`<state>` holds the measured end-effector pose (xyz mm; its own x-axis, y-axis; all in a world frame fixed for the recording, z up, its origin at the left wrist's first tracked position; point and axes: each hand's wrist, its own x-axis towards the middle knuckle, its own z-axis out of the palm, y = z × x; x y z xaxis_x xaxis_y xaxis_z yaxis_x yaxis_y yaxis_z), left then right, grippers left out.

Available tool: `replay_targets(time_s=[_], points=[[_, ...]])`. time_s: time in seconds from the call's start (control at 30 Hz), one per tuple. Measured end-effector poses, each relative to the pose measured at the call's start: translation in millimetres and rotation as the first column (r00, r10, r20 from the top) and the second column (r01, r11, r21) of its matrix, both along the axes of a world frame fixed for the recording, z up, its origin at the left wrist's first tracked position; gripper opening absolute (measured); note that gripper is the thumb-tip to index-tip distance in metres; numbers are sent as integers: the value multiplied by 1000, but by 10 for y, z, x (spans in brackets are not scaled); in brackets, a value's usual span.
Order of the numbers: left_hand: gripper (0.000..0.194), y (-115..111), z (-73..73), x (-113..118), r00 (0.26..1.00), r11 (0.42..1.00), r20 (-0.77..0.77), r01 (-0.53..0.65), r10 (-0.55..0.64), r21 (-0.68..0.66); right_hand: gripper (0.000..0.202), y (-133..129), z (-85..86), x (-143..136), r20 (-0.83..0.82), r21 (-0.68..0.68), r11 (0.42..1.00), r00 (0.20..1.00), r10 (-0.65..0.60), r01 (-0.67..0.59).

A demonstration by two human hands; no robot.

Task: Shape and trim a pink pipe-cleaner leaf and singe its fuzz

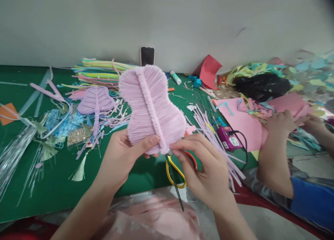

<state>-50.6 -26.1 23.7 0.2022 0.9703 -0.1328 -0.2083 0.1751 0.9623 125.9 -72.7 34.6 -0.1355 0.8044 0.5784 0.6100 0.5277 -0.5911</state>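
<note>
A lilac fuzzy pipe-cleaner piece (142,111), wavy-edged with a raised rib down its middle, is held up in front of me. My left hand (130,149) grips its lower left, thumb lying across the front. At the bottom end of the rib, my right hand (202,163) is closed in a pinch on the piece's lower edge. Thin dark wires (177,193) hang down from there. Just behind my right fingers show the scissors (176,175), with one yellow and one red handle; their blades are hidden.
Lilac pipe cleaners (208,125) and a purple corded device (229,139) lie to the right. A finished-looking purple leaf shape (96,100) rests left, near coloured pipe cleaners (101,71). A phone (147,56) leans on the wall. At right, another person's hands (280,123) handle pink paper.
</note>
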Motion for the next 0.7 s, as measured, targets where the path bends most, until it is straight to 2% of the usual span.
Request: replay_targets(time_s=[0.1, 0.2, 0.3, 0.37, 0.43, 0.53, 0.6, 0.67, 0.7], points=[[17, 24, 11, -28, 998, 998, -36, 53, -52, 16, 23, 28, 34, 47, 22, -71, 995, 998, 67, -65], [17, 37, 5, -38, 998, 998, -14, 61, -61, 24, 24, 47, 43, 81, 30, -76, 992, 994, 104, -102], [17, 40, -1, -26, 1000, 1000, 24, 17, -17, 20, 22, 27, -5, 78, -23, -58, 997, 999, 47, -48], [16, 37, -2, -17, 999, 1000, 48, -3, 2, 13, 23, 4, -66, 53, -169, -113, 994, 985, -30, 11], [16, 30, -2, -10, 998, 1000, 62, -7, 6, 14, 25, -6, -131, 14, -419, -244, 970, 903, -99, -7], [16, 9, -3, -2, 997, 1000, 71, -6, 5, 15, 19, 22, -203, -53, -755, -408, 872, 636, -156, -271], [15, 0, -2, 2, 997, 1000, 73, 0, -1, 15, 20, 55, -228, -92, -842, -444, 777, 503, -193, -446], [15, 13, 2, -1, 998, 999, 61, 26, -27, 20, 21, 83, -243, -117, -863, -459, 722, 453, -223, -519], [16, 33, 4, -7, 998, 999, 51, 40, -41, 22, 19, 93, -250, -124, -864, -463, 714, 446, -232, -525]])
